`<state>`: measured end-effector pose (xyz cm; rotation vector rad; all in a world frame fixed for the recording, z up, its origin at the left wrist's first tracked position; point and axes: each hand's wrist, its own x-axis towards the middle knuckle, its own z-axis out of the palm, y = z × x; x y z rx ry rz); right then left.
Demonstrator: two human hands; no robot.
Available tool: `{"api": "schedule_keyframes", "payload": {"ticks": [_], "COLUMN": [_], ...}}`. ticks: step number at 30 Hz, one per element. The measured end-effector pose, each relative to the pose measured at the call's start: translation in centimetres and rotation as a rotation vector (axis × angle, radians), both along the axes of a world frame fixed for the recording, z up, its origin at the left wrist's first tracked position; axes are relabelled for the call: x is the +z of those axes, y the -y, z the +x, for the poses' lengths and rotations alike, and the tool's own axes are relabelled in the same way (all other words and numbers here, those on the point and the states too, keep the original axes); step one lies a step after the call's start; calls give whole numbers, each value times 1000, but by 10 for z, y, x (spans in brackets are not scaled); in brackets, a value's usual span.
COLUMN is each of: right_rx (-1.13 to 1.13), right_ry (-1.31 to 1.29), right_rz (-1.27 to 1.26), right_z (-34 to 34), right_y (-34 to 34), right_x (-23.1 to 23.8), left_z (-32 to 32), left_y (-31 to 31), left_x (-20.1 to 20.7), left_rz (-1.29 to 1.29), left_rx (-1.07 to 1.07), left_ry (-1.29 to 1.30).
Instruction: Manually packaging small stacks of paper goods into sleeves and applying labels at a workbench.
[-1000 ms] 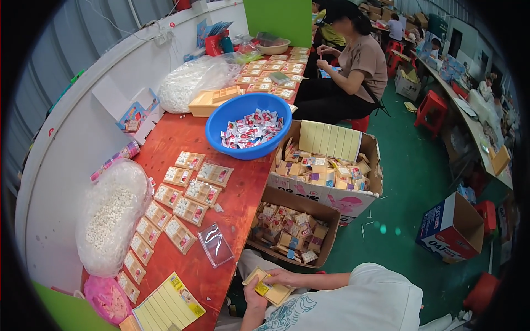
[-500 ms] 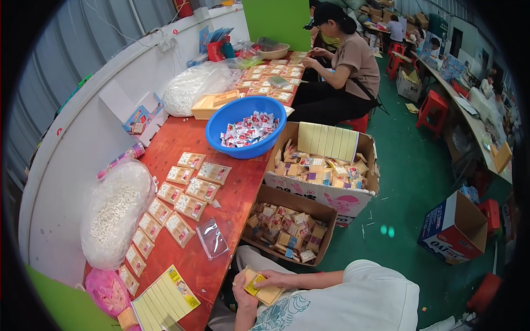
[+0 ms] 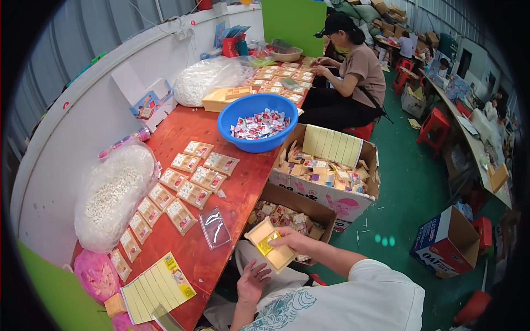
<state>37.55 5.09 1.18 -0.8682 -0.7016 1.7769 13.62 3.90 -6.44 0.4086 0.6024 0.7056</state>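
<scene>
My right hand (image 3: pixel 286 238) grips a flat beige plastic case (image 3: pixel 269 246) with a yellow label, its fingers pressed on the label, above the lower cardboard box. Below it, my left hand (image 3: pixel 253 282) is apart from the case, empty, with its fingers spread. The lower cardboard box (image 3: pixel 326 223) beside my lap is full of similar small beige cases. On the red table, nearest my hands, lies a clear plastic lid (image 3: pixel 215 227). Farther along are several beige compartment trays (image 3: pixel 181 216) filled with white pieces and small red-and-white packets.
A blue basin (image 3: pixel 229 129) of small packets stands on the table's edge. Along the wall lies a clear bag of white pieces (image 3: pixel 113 193). A yellow lined card sheet (image 3: pixel 146 295) is at the near end. Another cardboard box (image 3: pixel 353 201) of cases stands beyond; a co-worker (image 3: pixel 361 74) sits past it.
My right hand has lifted the beige case up and away from my lap, over the lower box. The left hand has let go of it and opened. The view has shifted slightly.
</scene>
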Motion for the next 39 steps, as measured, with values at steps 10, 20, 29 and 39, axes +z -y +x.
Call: {"api": "schedule_keyframes", "payload": {"ticks": [10, 20, 29, 39], "right_rx": [-1070, -1127, -1095, -943], "right_ry": [197, 577, 741, 799], "right_rz": [103, -102, -109, -194], "right_z": [232, 328, 337, 321], "right_y": [-157, -235, -248, -222], "right_x": [71, 49, 47, -28], "left_z": [-11, -12, -10, -7], "left_y": [15, 15, 12, 21], "left_x": [1, 10, 4, 5], "left_rz": [5, 12, -21, -17], "left_rx": [-20, 27, 1, -6], "left_ry": [-106, -146, -180, -148]}}
